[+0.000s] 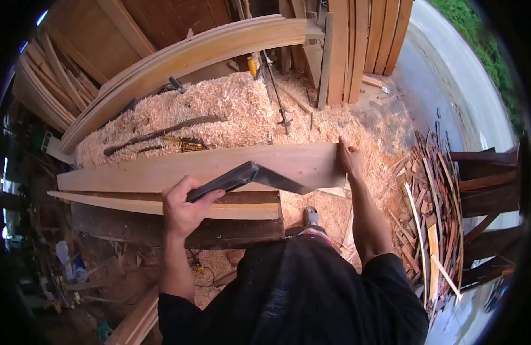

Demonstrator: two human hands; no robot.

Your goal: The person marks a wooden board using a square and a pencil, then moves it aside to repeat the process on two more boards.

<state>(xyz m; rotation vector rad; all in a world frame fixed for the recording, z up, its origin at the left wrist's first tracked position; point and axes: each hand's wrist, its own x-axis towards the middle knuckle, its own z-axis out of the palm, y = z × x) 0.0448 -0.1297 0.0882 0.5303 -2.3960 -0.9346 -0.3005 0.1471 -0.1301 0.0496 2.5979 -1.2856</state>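
Note:
My left hand (pixel 185 206) is closed around the handle of a black angled tool (pixel 225 183). Its flat grey metal blade slants down to the right, overlapping the wide pale wooden board (pixel 133 171) in this view. At the board's right end, my right hand (pixel 349 160) grips the edge, with the thumb at the upper corner and the other fingers largely hidden. A narrower curved plank (pixel 231 210) lies on the near side of the board, over a dark bench beam (pixel 162 225).
Wood shavings (pixel 219 95) heap behind the board, with a dark stick (pixel 162 134) and a yellow-and-black tool (pixel 190 144) on them. Long curved planks (pixel 208 54) stand beyond. A metal clamp (pixel 275 92) rises at the back. Scrap wood (pixel 435 213) piles up at the right.

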